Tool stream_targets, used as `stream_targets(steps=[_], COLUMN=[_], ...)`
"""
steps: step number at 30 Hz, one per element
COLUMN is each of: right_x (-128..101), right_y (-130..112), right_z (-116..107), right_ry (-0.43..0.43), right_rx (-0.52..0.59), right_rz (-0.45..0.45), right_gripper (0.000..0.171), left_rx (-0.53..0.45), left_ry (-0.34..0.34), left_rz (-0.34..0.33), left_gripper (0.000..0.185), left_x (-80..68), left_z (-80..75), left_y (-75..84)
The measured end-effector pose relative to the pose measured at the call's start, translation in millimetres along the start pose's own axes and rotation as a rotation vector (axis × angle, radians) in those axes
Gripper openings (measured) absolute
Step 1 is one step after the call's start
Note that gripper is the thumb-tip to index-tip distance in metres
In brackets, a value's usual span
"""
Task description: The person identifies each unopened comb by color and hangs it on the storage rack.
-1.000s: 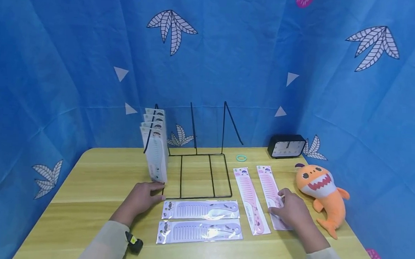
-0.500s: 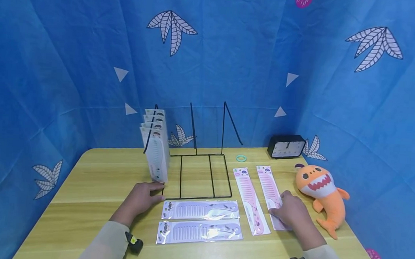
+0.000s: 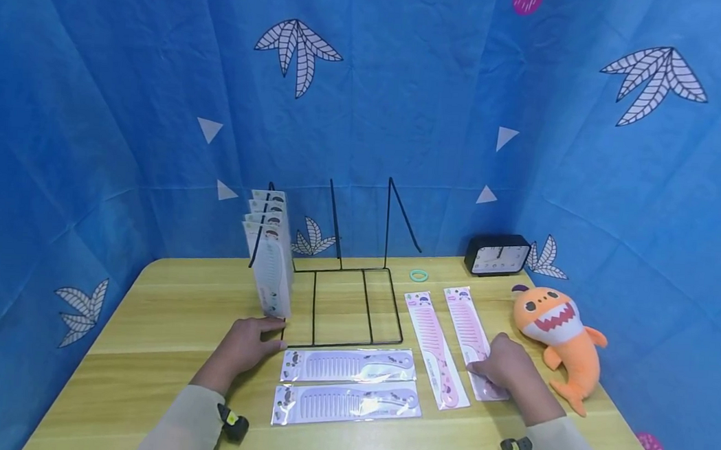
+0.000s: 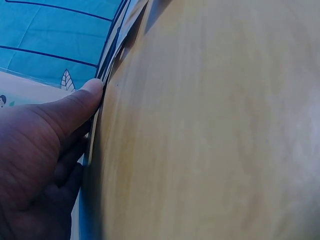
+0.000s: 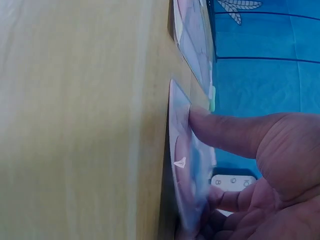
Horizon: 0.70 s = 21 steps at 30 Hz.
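The head view is brightly lit, the blue leaf-printed cloth backdrop (image 3: 405,104) rendered palest at right. Glare is thrown off the nearest plastic-wrapped lilac comb (image 3: 356,398). In the wrist views, the yellow wood-grain desk (image 4: 215,125) is blurred, the left hand (image 4: 37,150) is dimly lit, and the plastic-wrapped pink comb (image 5: 184,155) is smeared.

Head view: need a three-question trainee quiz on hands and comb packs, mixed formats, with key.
1. How many purple comb packs lie flat on the table?
2. True or false: the right hand grips the pink comb pack nearer the shark toy.
3. The left hand touches: a) the clock, b) the wire rack, c) the green ring.

Key: 1. two; 2. true; 3. b.
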State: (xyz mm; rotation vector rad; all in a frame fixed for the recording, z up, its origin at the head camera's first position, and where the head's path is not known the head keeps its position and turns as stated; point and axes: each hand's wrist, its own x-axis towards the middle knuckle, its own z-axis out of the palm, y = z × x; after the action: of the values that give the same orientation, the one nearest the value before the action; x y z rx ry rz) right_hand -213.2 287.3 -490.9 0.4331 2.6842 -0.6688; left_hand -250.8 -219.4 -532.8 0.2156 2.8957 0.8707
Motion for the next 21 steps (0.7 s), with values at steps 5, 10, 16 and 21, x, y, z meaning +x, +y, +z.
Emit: stream_targets(steps=[5,10,16,21], right_x=[1.3,3.0,2.1,-4.3], right_y=[2.7,5.7,4.6,-2.4], right_z=[-2.2,-5.1,-11.0,-20.0], right_ry=[0.025,0.076,0.123,0.182], right_rx=[-0.008,0.03,0.104,0.203], right_rz=[-0.047,-0.087,-0.12,-0.154], right_gripper=[0.059,0.039,0.029,0.026], left_rx=[-0.001,-0.004,-0.002,-0.005], left_ry=[0.004,-0.001,-0.013,-0.011], left_rz=[0.013,-0.001,-0.01,-0.009], left_gripper=[0.047,0.047,0.047,0.047], left_x=[0.5,0.6,0.1,-0.9], left_z=[-0.6,-0.6,-1.0,-2.2], left_y=[0.7,1.9,2.5,3.5])
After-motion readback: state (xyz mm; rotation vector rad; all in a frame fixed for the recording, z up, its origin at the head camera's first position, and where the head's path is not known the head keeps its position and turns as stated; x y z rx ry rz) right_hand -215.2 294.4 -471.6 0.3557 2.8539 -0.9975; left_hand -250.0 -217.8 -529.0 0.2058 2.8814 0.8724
